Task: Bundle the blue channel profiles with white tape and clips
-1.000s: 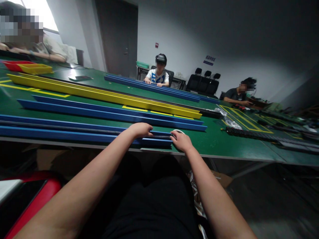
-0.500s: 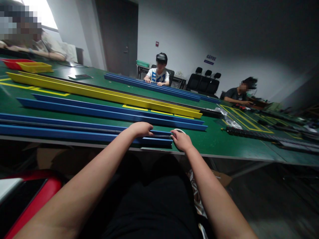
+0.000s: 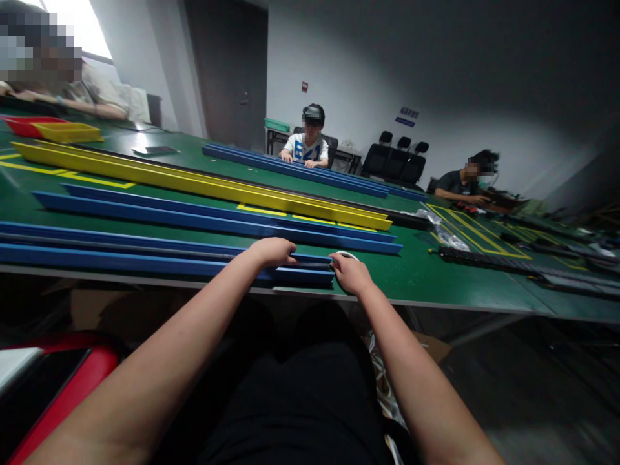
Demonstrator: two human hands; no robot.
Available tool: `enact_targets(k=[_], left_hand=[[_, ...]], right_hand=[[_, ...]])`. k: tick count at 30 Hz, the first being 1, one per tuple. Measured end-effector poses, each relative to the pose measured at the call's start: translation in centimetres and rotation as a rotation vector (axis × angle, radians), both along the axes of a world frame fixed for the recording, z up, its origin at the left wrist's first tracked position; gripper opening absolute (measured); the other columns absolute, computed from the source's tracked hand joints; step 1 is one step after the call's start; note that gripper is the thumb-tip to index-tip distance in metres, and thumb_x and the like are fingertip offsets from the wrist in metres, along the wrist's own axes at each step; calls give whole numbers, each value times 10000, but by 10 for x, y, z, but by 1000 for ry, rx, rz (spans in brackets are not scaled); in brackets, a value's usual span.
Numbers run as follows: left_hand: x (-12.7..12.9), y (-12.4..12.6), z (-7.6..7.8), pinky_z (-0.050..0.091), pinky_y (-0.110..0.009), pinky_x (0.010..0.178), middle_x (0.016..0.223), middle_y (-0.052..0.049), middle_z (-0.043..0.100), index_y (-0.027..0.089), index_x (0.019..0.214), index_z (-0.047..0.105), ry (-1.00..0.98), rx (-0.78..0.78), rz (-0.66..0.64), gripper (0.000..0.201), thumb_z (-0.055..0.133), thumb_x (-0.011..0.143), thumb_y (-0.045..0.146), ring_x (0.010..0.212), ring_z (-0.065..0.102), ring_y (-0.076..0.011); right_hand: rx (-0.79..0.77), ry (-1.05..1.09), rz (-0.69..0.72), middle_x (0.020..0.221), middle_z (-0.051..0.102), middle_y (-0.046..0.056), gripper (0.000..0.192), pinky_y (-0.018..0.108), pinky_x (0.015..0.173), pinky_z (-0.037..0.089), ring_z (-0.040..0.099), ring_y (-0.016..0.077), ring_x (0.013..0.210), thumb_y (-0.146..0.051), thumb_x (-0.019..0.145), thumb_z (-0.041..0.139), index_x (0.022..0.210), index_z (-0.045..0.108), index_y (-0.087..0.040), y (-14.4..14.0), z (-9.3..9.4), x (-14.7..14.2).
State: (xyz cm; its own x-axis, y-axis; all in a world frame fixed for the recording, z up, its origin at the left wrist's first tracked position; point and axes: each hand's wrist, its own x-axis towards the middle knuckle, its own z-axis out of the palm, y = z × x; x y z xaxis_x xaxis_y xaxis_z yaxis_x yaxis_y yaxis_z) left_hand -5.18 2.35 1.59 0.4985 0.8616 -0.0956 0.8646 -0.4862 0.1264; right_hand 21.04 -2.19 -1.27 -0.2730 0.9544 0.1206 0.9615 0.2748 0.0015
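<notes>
- Head view: your left hand [image 3: 272,250] lies palm down on the near blue rail [image 3: 159,263], close to its right end, fingers together and flat over the dark strip [image 3: 145,248] running along the rail's channel.
- Your right hand [image 3: 349,272] sits at the rail's right end, fingers curled together against it; whether they pinch anything you cannot tell.
- A white ring [image 3: 345,255] peeks out just behind your right hand.
- The rail lies along the front edge of the green desk [image 3: 426,278].
- Further back lie more blue rails [image 3: 217,219] and a yellow rail [image 3: 194,184], side by side.
- Other people sit at the desk's far side.
</notes>
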Motion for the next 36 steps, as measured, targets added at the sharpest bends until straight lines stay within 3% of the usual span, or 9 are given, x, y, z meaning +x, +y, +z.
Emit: enact_targets(k=[15, 21, 36], left_hand=[[1, 4, -3, 450, -286, 656, 890, -80, 724, 240, 945, 666, 39, 5, -1, 458, 489, 778, 627, 788, 653, -231], [0, 4, -4, 444, -301, 635, 901, -87, 725, 234, 963, 666, 27, 9, -12, 475, 489, 764, 628, 789, 650, -248], [7, 8, -2, 421, -262, 612, 979, -45, 721, 285, 1124, 639, -6, 16, -85, 437, 575, 734, 471, 804, 648, -206]], right_hand=[[17, -14, -8, 1169, 666, 26, 406, 328, 826, 461, 630, 207, 986, -396, 986, 259, 1314, 492, -345, 6, -2, 1], [59, 78, -107, 1147, 670, 34, 426, 350, 838, 456, 630, 213, 966, -429, 988, 239, 1321, 482, -322, 4, -7, 1], [161, 215, -110, 1132, 677, 32, 383, 336, 796, 467, 640, 216, 924, -415, 965, 345, 1285, 517, -291, 6, -11, 4]])
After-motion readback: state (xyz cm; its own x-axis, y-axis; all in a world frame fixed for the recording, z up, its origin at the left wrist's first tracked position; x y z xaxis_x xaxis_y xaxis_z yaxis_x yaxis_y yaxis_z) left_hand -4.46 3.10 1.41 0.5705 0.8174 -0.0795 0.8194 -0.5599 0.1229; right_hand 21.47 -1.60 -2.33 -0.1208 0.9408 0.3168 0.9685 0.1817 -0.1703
